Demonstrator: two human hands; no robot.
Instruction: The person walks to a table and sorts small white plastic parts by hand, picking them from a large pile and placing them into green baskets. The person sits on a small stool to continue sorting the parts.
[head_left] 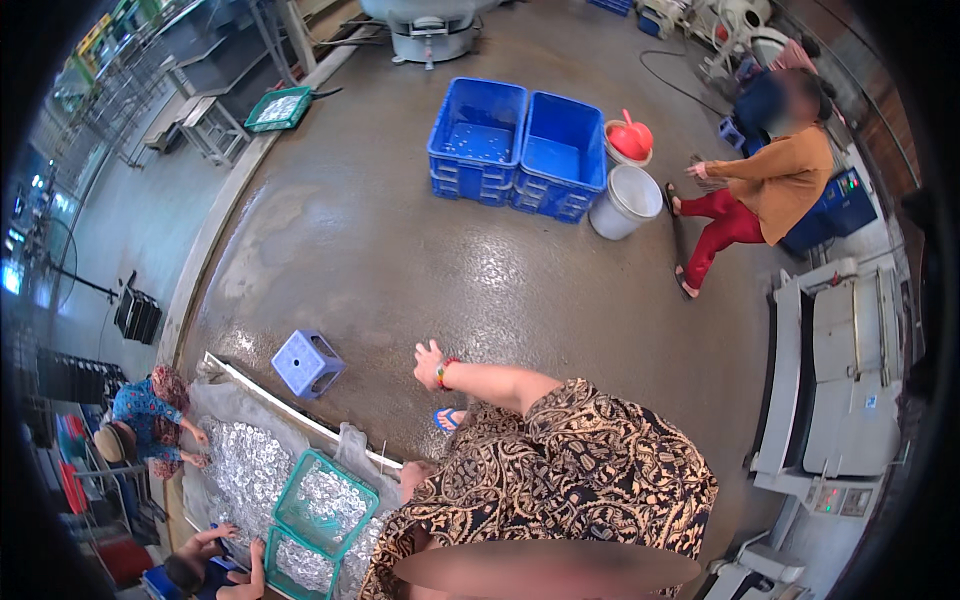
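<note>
Wet-looking grey-brown floor [480, 270] filled the centre of the frame, bearing two blue crates [470, 180] and a white bucket [617, 215] at upper centre to right, with a grey machine [845, 380] along the right edge. At lower left lay a worktop [215, 400] lined with grey sheeting and edged by a white rail [245, 378]; a blue stool [290, 355] stood just beyond the rail. On the sheeting, a green basket [348, 474] filled with small shiny pieces [322, 500] sat above a second green basket [304, 543], amid a loose spread of similar pieces [240, 455].

The wearer's hands were apart. The right hand [428, 366], fingers spread and visibly holding nothing, hung over the floor near the centre. The left hand [413, 480] was near the rail and the upper basket, partly hidden by a patterned sleeve; whether it gripped anything could not be told. Two co-workers [150, 425] [215, 575] reached over the worktop at far lower left.

Handling, as judged: the basket appeared to be stiff plastic, probably heavy when so full, and its shallow load was liable to slide or spill if tilted. Opposite stretches of the rim offered the best hold, kept level. Single pieces looked thin, hard and perhaps slippery, suited to a fingertip pinch at the edge or a cupped scoop.
</note>
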